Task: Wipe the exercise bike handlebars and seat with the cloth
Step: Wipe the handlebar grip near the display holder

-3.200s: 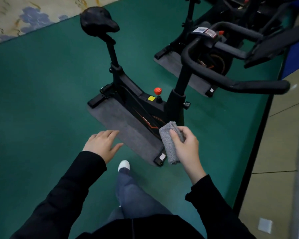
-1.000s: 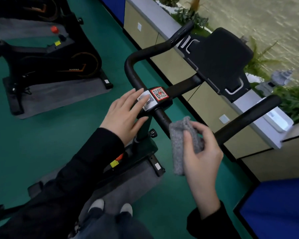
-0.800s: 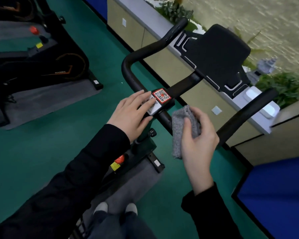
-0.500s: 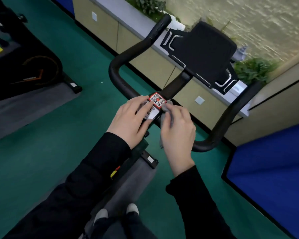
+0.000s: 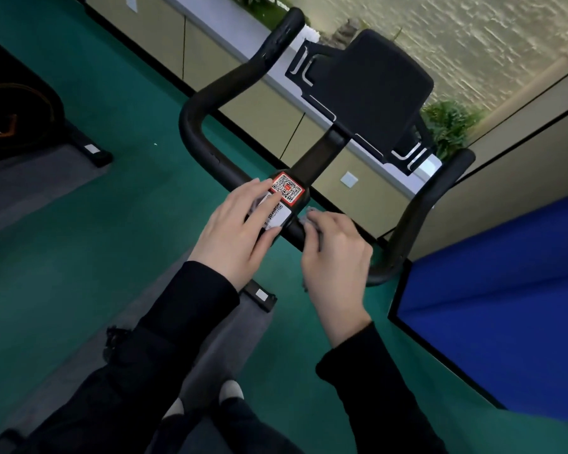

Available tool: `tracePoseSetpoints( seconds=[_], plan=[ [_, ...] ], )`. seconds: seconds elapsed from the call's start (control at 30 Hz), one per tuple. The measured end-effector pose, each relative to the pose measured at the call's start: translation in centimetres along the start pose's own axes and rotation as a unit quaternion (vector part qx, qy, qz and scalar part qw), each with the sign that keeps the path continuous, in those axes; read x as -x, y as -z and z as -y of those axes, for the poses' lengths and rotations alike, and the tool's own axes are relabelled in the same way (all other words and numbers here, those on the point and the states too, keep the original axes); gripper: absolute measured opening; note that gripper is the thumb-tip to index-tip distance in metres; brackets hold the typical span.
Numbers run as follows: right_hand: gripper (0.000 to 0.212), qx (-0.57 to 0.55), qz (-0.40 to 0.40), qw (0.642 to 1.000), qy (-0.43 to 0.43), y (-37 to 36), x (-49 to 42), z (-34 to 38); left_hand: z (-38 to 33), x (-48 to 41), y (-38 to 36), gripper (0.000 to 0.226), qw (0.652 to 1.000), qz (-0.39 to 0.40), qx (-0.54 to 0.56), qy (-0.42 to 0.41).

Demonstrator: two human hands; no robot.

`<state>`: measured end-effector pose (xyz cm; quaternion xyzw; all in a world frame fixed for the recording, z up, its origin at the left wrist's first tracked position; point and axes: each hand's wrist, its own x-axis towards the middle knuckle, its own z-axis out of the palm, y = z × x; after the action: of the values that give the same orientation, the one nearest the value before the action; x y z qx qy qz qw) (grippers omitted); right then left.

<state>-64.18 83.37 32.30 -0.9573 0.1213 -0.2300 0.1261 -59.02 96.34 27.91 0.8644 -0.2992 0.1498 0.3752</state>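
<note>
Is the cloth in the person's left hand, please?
No, the right hand holds the cloth on the handlebar; the left hand rests on the stickers.

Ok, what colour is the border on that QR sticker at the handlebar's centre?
Red, framing the black-and-white QR sticker; the head view shows it best.

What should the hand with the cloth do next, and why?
Probably slide the right hand rightward along the handlebar toward its bend. That hand grips the cloth against the bar just beside the QR sticker, while the left hand rests flat by the sticker, seemingly steadying things. Most of the bar lies beyond the cloth.
</note>
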Motion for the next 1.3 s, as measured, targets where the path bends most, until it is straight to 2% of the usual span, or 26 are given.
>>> tracePoseSetpoints(
  seconds=[0.1,0.27,0.47,0.63,0.7,0.77,0.87,1.03,1.13,1.2,1.3],
  plan=[
    [0.016,-0.004,0.049,0.999,-0.008,1.4,-0.8,-1.8,0.0,-0.1,0.1,0.044,1.000,0.004,-0.013,-0.003],
    [0.012,-0.024,0.196,0.978,-0.064,3.1,-3.3,-4.5,-0.3,-0.5,-0.1,0.048,0.999,0.010,-0.039,-0.027],
    [0.008,-0.092,0.251,0.959,-0.099,0.0,-6.5,-2.5,-0.1,-0.7,-0.4,0.051,0.997,0.021,-0.056,-0.052],
    [0.011,-0.012,0.315,0.944,-0.097,2.6,-5.7,-4.8,0.3,-0.5,-0.8,0.051,0.997,0.021,-0.044,-0.063],
    [0.010,0.012,0.272,0.958,-0.087,3.7,-4.1,-5.6,0.5,-0.4,-0.8,0.050,0.997,0.015,-0.041,-0.066],
    [0.009,0.004,0.177,0.983,-0.052,3.8,-2.1,-5.2,0.6,-0.4,-1.0,0.049,0.997,0.009,-0.035,-0.067],
    [0.008,-0.032,0.066,0.997,-0.016,3.1,0.1,-4.2,0.8,-0.3,-1.1,0.050,0.997,0.013,-0.028,-0.064],
    [0.028,-0.060,-0.046,0.994,-0.077,3.6,3.5,-5.1,1.3,-0.3,-1.1,0.052,0.997,0.029,-0.016,-0.073],
    [0.044,-0.111,-0.107,0.975,-0.158,3.8,5.6,-4.6,1.6,-0.3,-1.1,0.052,0.997,0.031,-0.013,-0.074],
    [0.047,-0.181,-0.111,0.947,-0.239,3.3,7.6,-3.6,1.7,-0.3,-1.1,0.052,0.996,0.029,-0.014,-0.079],
    [0.027,-0.284,-0.081,0.881,-0.371,1.5,10.4,-1.6,1.9,-0.4,-1.0,0.051,0.995,0.028,-0.008,-0.092]
  ],
)
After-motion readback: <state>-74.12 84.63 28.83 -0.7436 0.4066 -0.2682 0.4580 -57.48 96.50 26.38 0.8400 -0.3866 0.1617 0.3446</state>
